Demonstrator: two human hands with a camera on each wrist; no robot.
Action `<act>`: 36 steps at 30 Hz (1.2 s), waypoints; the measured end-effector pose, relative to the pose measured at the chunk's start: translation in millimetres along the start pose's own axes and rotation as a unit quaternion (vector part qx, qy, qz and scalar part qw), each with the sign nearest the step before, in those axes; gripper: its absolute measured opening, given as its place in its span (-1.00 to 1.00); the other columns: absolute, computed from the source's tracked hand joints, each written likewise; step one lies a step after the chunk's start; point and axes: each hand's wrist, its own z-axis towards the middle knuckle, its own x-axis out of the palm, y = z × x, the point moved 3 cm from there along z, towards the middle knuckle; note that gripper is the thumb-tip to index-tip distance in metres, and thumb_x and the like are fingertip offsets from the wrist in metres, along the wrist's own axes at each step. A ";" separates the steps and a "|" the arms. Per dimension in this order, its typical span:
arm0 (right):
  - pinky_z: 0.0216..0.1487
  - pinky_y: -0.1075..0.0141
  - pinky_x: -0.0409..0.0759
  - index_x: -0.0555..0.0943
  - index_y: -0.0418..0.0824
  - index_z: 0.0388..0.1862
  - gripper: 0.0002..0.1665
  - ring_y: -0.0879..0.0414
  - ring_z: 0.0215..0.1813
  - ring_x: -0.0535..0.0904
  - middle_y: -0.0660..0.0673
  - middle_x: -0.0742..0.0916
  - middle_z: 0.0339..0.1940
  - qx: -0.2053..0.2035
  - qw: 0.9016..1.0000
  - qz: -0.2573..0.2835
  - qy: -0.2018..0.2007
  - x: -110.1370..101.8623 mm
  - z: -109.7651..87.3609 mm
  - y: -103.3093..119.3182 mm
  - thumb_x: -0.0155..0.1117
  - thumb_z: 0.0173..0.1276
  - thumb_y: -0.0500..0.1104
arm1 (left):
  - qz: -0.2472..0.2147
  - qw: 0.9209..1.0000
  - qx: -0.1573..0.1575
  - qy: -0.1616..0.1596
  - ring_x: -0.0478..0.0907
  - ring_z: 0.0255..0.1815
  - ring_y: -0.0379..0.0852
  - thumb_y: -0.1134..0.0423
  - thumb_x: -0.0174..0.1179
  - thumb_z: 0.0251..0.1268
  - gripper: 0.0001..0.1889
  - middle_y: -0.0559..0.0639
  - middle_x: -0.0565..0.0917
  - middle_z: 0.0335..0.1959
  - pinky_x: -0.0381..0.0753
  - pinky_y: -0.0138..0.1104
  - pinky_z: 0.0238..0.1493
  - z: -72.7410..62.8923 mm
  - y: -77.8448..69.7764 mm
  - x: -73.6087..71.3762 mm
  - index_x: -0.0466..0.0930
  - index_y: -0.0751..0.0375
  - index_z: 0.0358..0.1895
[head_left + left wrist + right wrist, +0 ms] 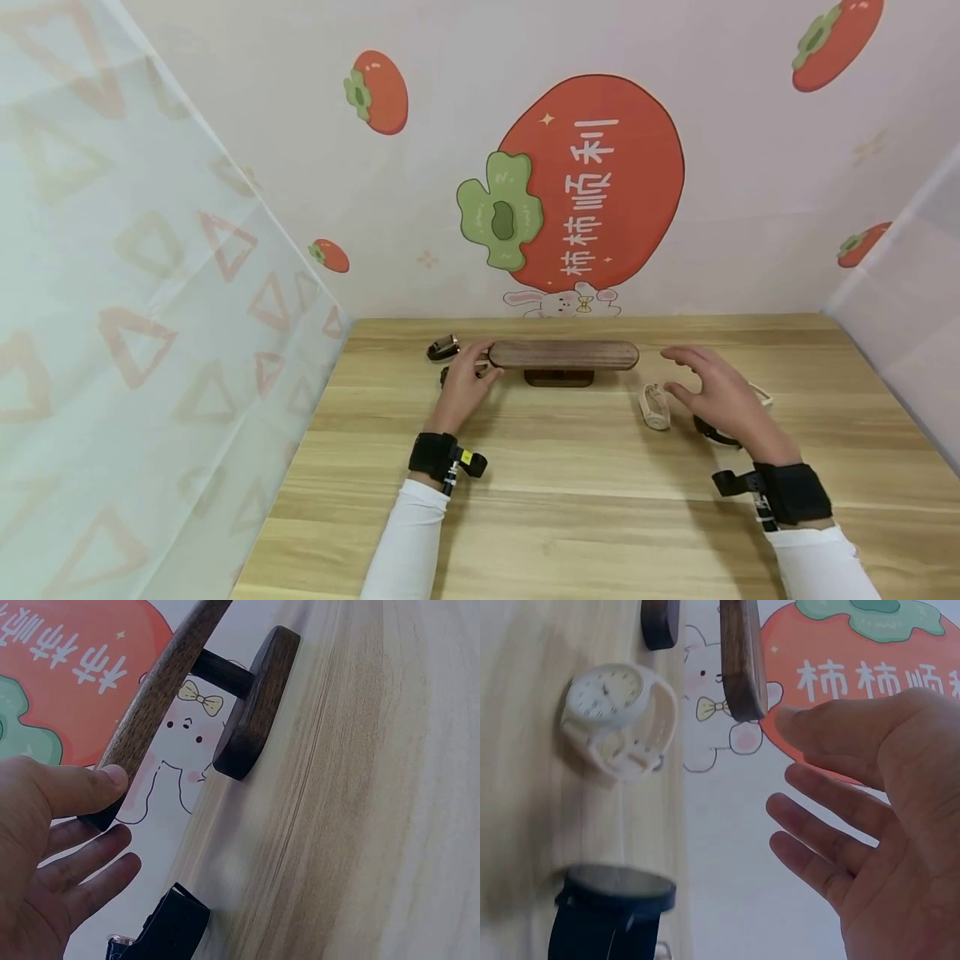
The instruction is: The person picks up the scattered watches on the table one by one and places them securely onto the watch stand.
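A dark wooden display stand [562,356], a long rounded bar on a short post and small base [558,379], stands near the back of the table. My left hand [461,387] pinches the bar's left end, its thumb [112,776] on the near face and the fingers behind. Off the bar's right end, my right hand [720,396] is spread with nothing in it; its thumb tip [787,718] overlaps the bar's edge area in the right wrist view. A cream watch [606,696] sits just left of that hand, and a black watch [615,900] lies partly hidden beneath it.
Behind the left hand lies a dark watch with a gold-toned edge [443,347], and another black watch [169,926] is partly covered by that hand. A pale strap [762,394] shows beyond the right hand. A printed wall [427,208] rises at the table's back edge.
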 end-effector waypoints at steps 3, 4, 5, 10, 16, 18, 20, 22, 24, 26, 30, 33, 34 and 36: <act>0.18 -0.32 0.61 0.61 -0.33 0.36 -0.38 -0.41 0.28 0.56 -0.41 0.65 0.31 -0.004 1.000 -0.005 0.009 -2.5 -7.9 -3.0 0.54 0.33 -0.32 | -0.002 1.000 0.000 0.001 0.62 0.33 0.17 0.30 0.43 0.42 -0.37 0.20 0.54 0.44 0.71 0.02 0.31 0.3 -0.1 -0.1 0.48 0.26 0.51; 0.18 -0.33 0.60 0.61 -0.34 0.35 -0.39 -0.42 0.28 0.56 -0.41 0.66 0.30 -0.006 1.000 -0.008 0.012 -2.9 -10.6 -4.3 0.55 0.32 -0.33 | -0.002 1.000 0.000 0.002 0.62 0.33 0.17 0.30 0.43 0.43 -0.37 0.20 0.54 0.45 0.71 0.02 0.31 0.3 -0.2 -0.3 0.48 0.25 0.51; 0.19 -0.34 0.59 0.62 -0.34 0.33 -0.39 -0.43 0.29 0.55 -0.42 0.66 0.29 -0.007 1.000 -0.009 0.016 -3.3 -13.3 -5.5 0.55 0.31 -0.34 | -0.001 1.000 0.000 0.002 0.62 0.33 0.17 0.30 0.43 0.43 -0.37 0.20 0.54 0.44 0.71 0.01 0.31 0.3 -0.3 -0.4 0.48 0.24 0.51; 0.18 -0.38 0.57 0.65 -0.34 0.30 -0.41 -0.45 0.30 0.53 -0.42 0.67 0.28 -0.005 0.999 -0.022 0.040 -4.5 -25.0 -14.5 0.53 0.28 -0.37 | 0.000 1.000 0.001 0.002 0.61 0.35 0.16 0.30 0.41 0.44 -0.38 0.17 0.53 0.47 0.70 0.00 0.34 0.1 -0.5 -1.2 0.48 0.16 0.53; 0.19 -0.41 0.54 0.66 -0.32 0.31 -0.38 -0.49 0.30 0.55 -0.41 0.69 0.28 0.003 0.997 -0.019 0.072 -3.5 -36.1 -25.5 0.57 0.24 -0.34 | -0.017 1.000 0.006 0.008 0.62 0.34 0.17 0.34 0.39 0.46 -0.38 0.16 0.52 0.47 0.72 -0.04 0.32 -1.7 1.1 -1.2 0.46 0.21 0.53; 0.20 -0.39 0.53 0.68 -0.33 0.28 -0.36 -0.49 0.26 0.59 -0.40 0.72 0.24 -0.009 0.997 -0.022 0.067 -2.3 -39.6 -28.6 0.61 0.19 -0.32 | -0.020 1.000 0.009 0.009 0.61 0.35 0.17 0.34 0.38 0.46 -0.38 0.17 0.51 0.47 0.72 -0.05 0.32 -2.1 1.5 -1.0 0.45 0.23 0.53; 0.20 -0.39 0.52 0.69 -0.33 0.25 -0.36 -0.50 0.23 0.59 -0.40 0.74 0.20 -0.016 0.997 -0.025 0.064 -1.0 -43.1 -31.4 0.64 0.14 -0.33 | -0.017 1.000 0.011 0.010 0.60 0.37 0.16 0.33 0.38 0.47 -0.38 0.16 0.50 0.48 0.72 -0.07 0.33 -2.1 2.1 -0.6 0.45 0.22 0.54; 0.24 -0.42 0.49 0.70 -0.34 0.23 -0.35 -0.53 0.25 0.56 -0.41 0.74 0.19 -0.015 0.997 -0.023 0.068 0.7 -46.1 -34.0 0.64 0.11 -0.33 | -0.009 1.000 0.012 0.009 0.59 0.38 0.16 0.31 0.39 0.47 -0.38 0.16 0.50 0.49 0.72 -0.07 0.33 -2.0 2.5 -0.3 0.45 0.21 0.54; 0.27 -0.47 0.44 0.69 -0.33 0.24 -0.34 -0.58 0.30 0.49 -0.43 0.71 0.21 -0.004 0.997 -0.018 0.078 2.7 -48.6 -36.7 0.64 0.11 -0.33 | -0.003 1.000 0.011 0.008 0.59 0.38 0.15 0.29 0.38 0.48 -0.38 0.16 0.50 0.49 0.72 -0.07 0.33 -1.9 2.7 -0.1 0.44 0.20 0.55; 0.28 -0.49 0.42 0.70 -0.32 0.23 -0.33 -0.61 0.33 0.46 -0.45 0.70 0.22 0.001 0.997 -0.014 0.082 4.9 -50.5 -38.7 0.66 0.09 -0.33 | 0.003 1.000 0.009 0.007 0.59 0.37 0.16 0.28 0.38 0.49 -0.37 0.16 0.49 0.50 0.71 -0.05 0.33 -2.2 2.7 -0.3 0.43 0.20 0.56; 0.27 -0.48 0.44 0.71 -0.31 0.22 -0.30 -0.60 0.32 0.48 -0.46 0.70 0.23 -0.003 0.996 -0.018 0.084 9.0 -54.2 -41.9 0.70 0.03 -0.31 | 0.008 1.000 -0.001 0.010 0.60 0.37 0.17 0.25 0.37 0.50 -0.33 0.16 0.47 0.54 0.70 -0.02 0.34 -3.6 2.3 -0.4 0.38 0.16 0.60; 0.23 -0.45 0.49 0.70 -0.32 0.24 -0.28 -0.58 0.30 0.51 -0.45 0.70 0.24 -0.001 0.996 -0.025 0.086 10.6 -56.7 -44.3 0.69 0.02 -0.32 | 0.007 1.000 -0.002 0.016 0.60 0.38 0.17 0.26 0.37 0.50 -0.30 0.15 0.44 0.58 0.70 -0.01 0.35 -4.0 2.1 0.4 0.34 0.10 0.64; 0.22 -0.45 0.51 0.69 -0.32 0.25 -0.28 -0.57 0.29 0.52 -0.45 0.70 0.25 0.002 0.996 -0.027 0.088 10.9 -57.2 -45.1 0.69 0.04 -0.32 | 0.008 1.000 -0.001 0.016 0.60 0.39 0.16 0.27 0.37 0.50 -0.29 0.15 0.43 0.59 0.70 -0.01 0.35 -4.0 2.1 0.7 0.33 0.08 0.64; 0.19 -0.43 0.55 0.68 -0.31 0.27 -0.28 -0.55 0.28 0.53 -0.46 0.69 0.26 0.009 0.995 -0.027 0.094 11.4 -57.8 -46.3 0.68 0.07 -0.32 | 0.008 1.000 -0.001 0.017 0.58 0.41 0.16 0.28 0.38 0.49 -0.29 0.14 0.42 0.60 0.69 -0.01 0.35 -3.7 2.3 1.8 0.34 0.07 0.64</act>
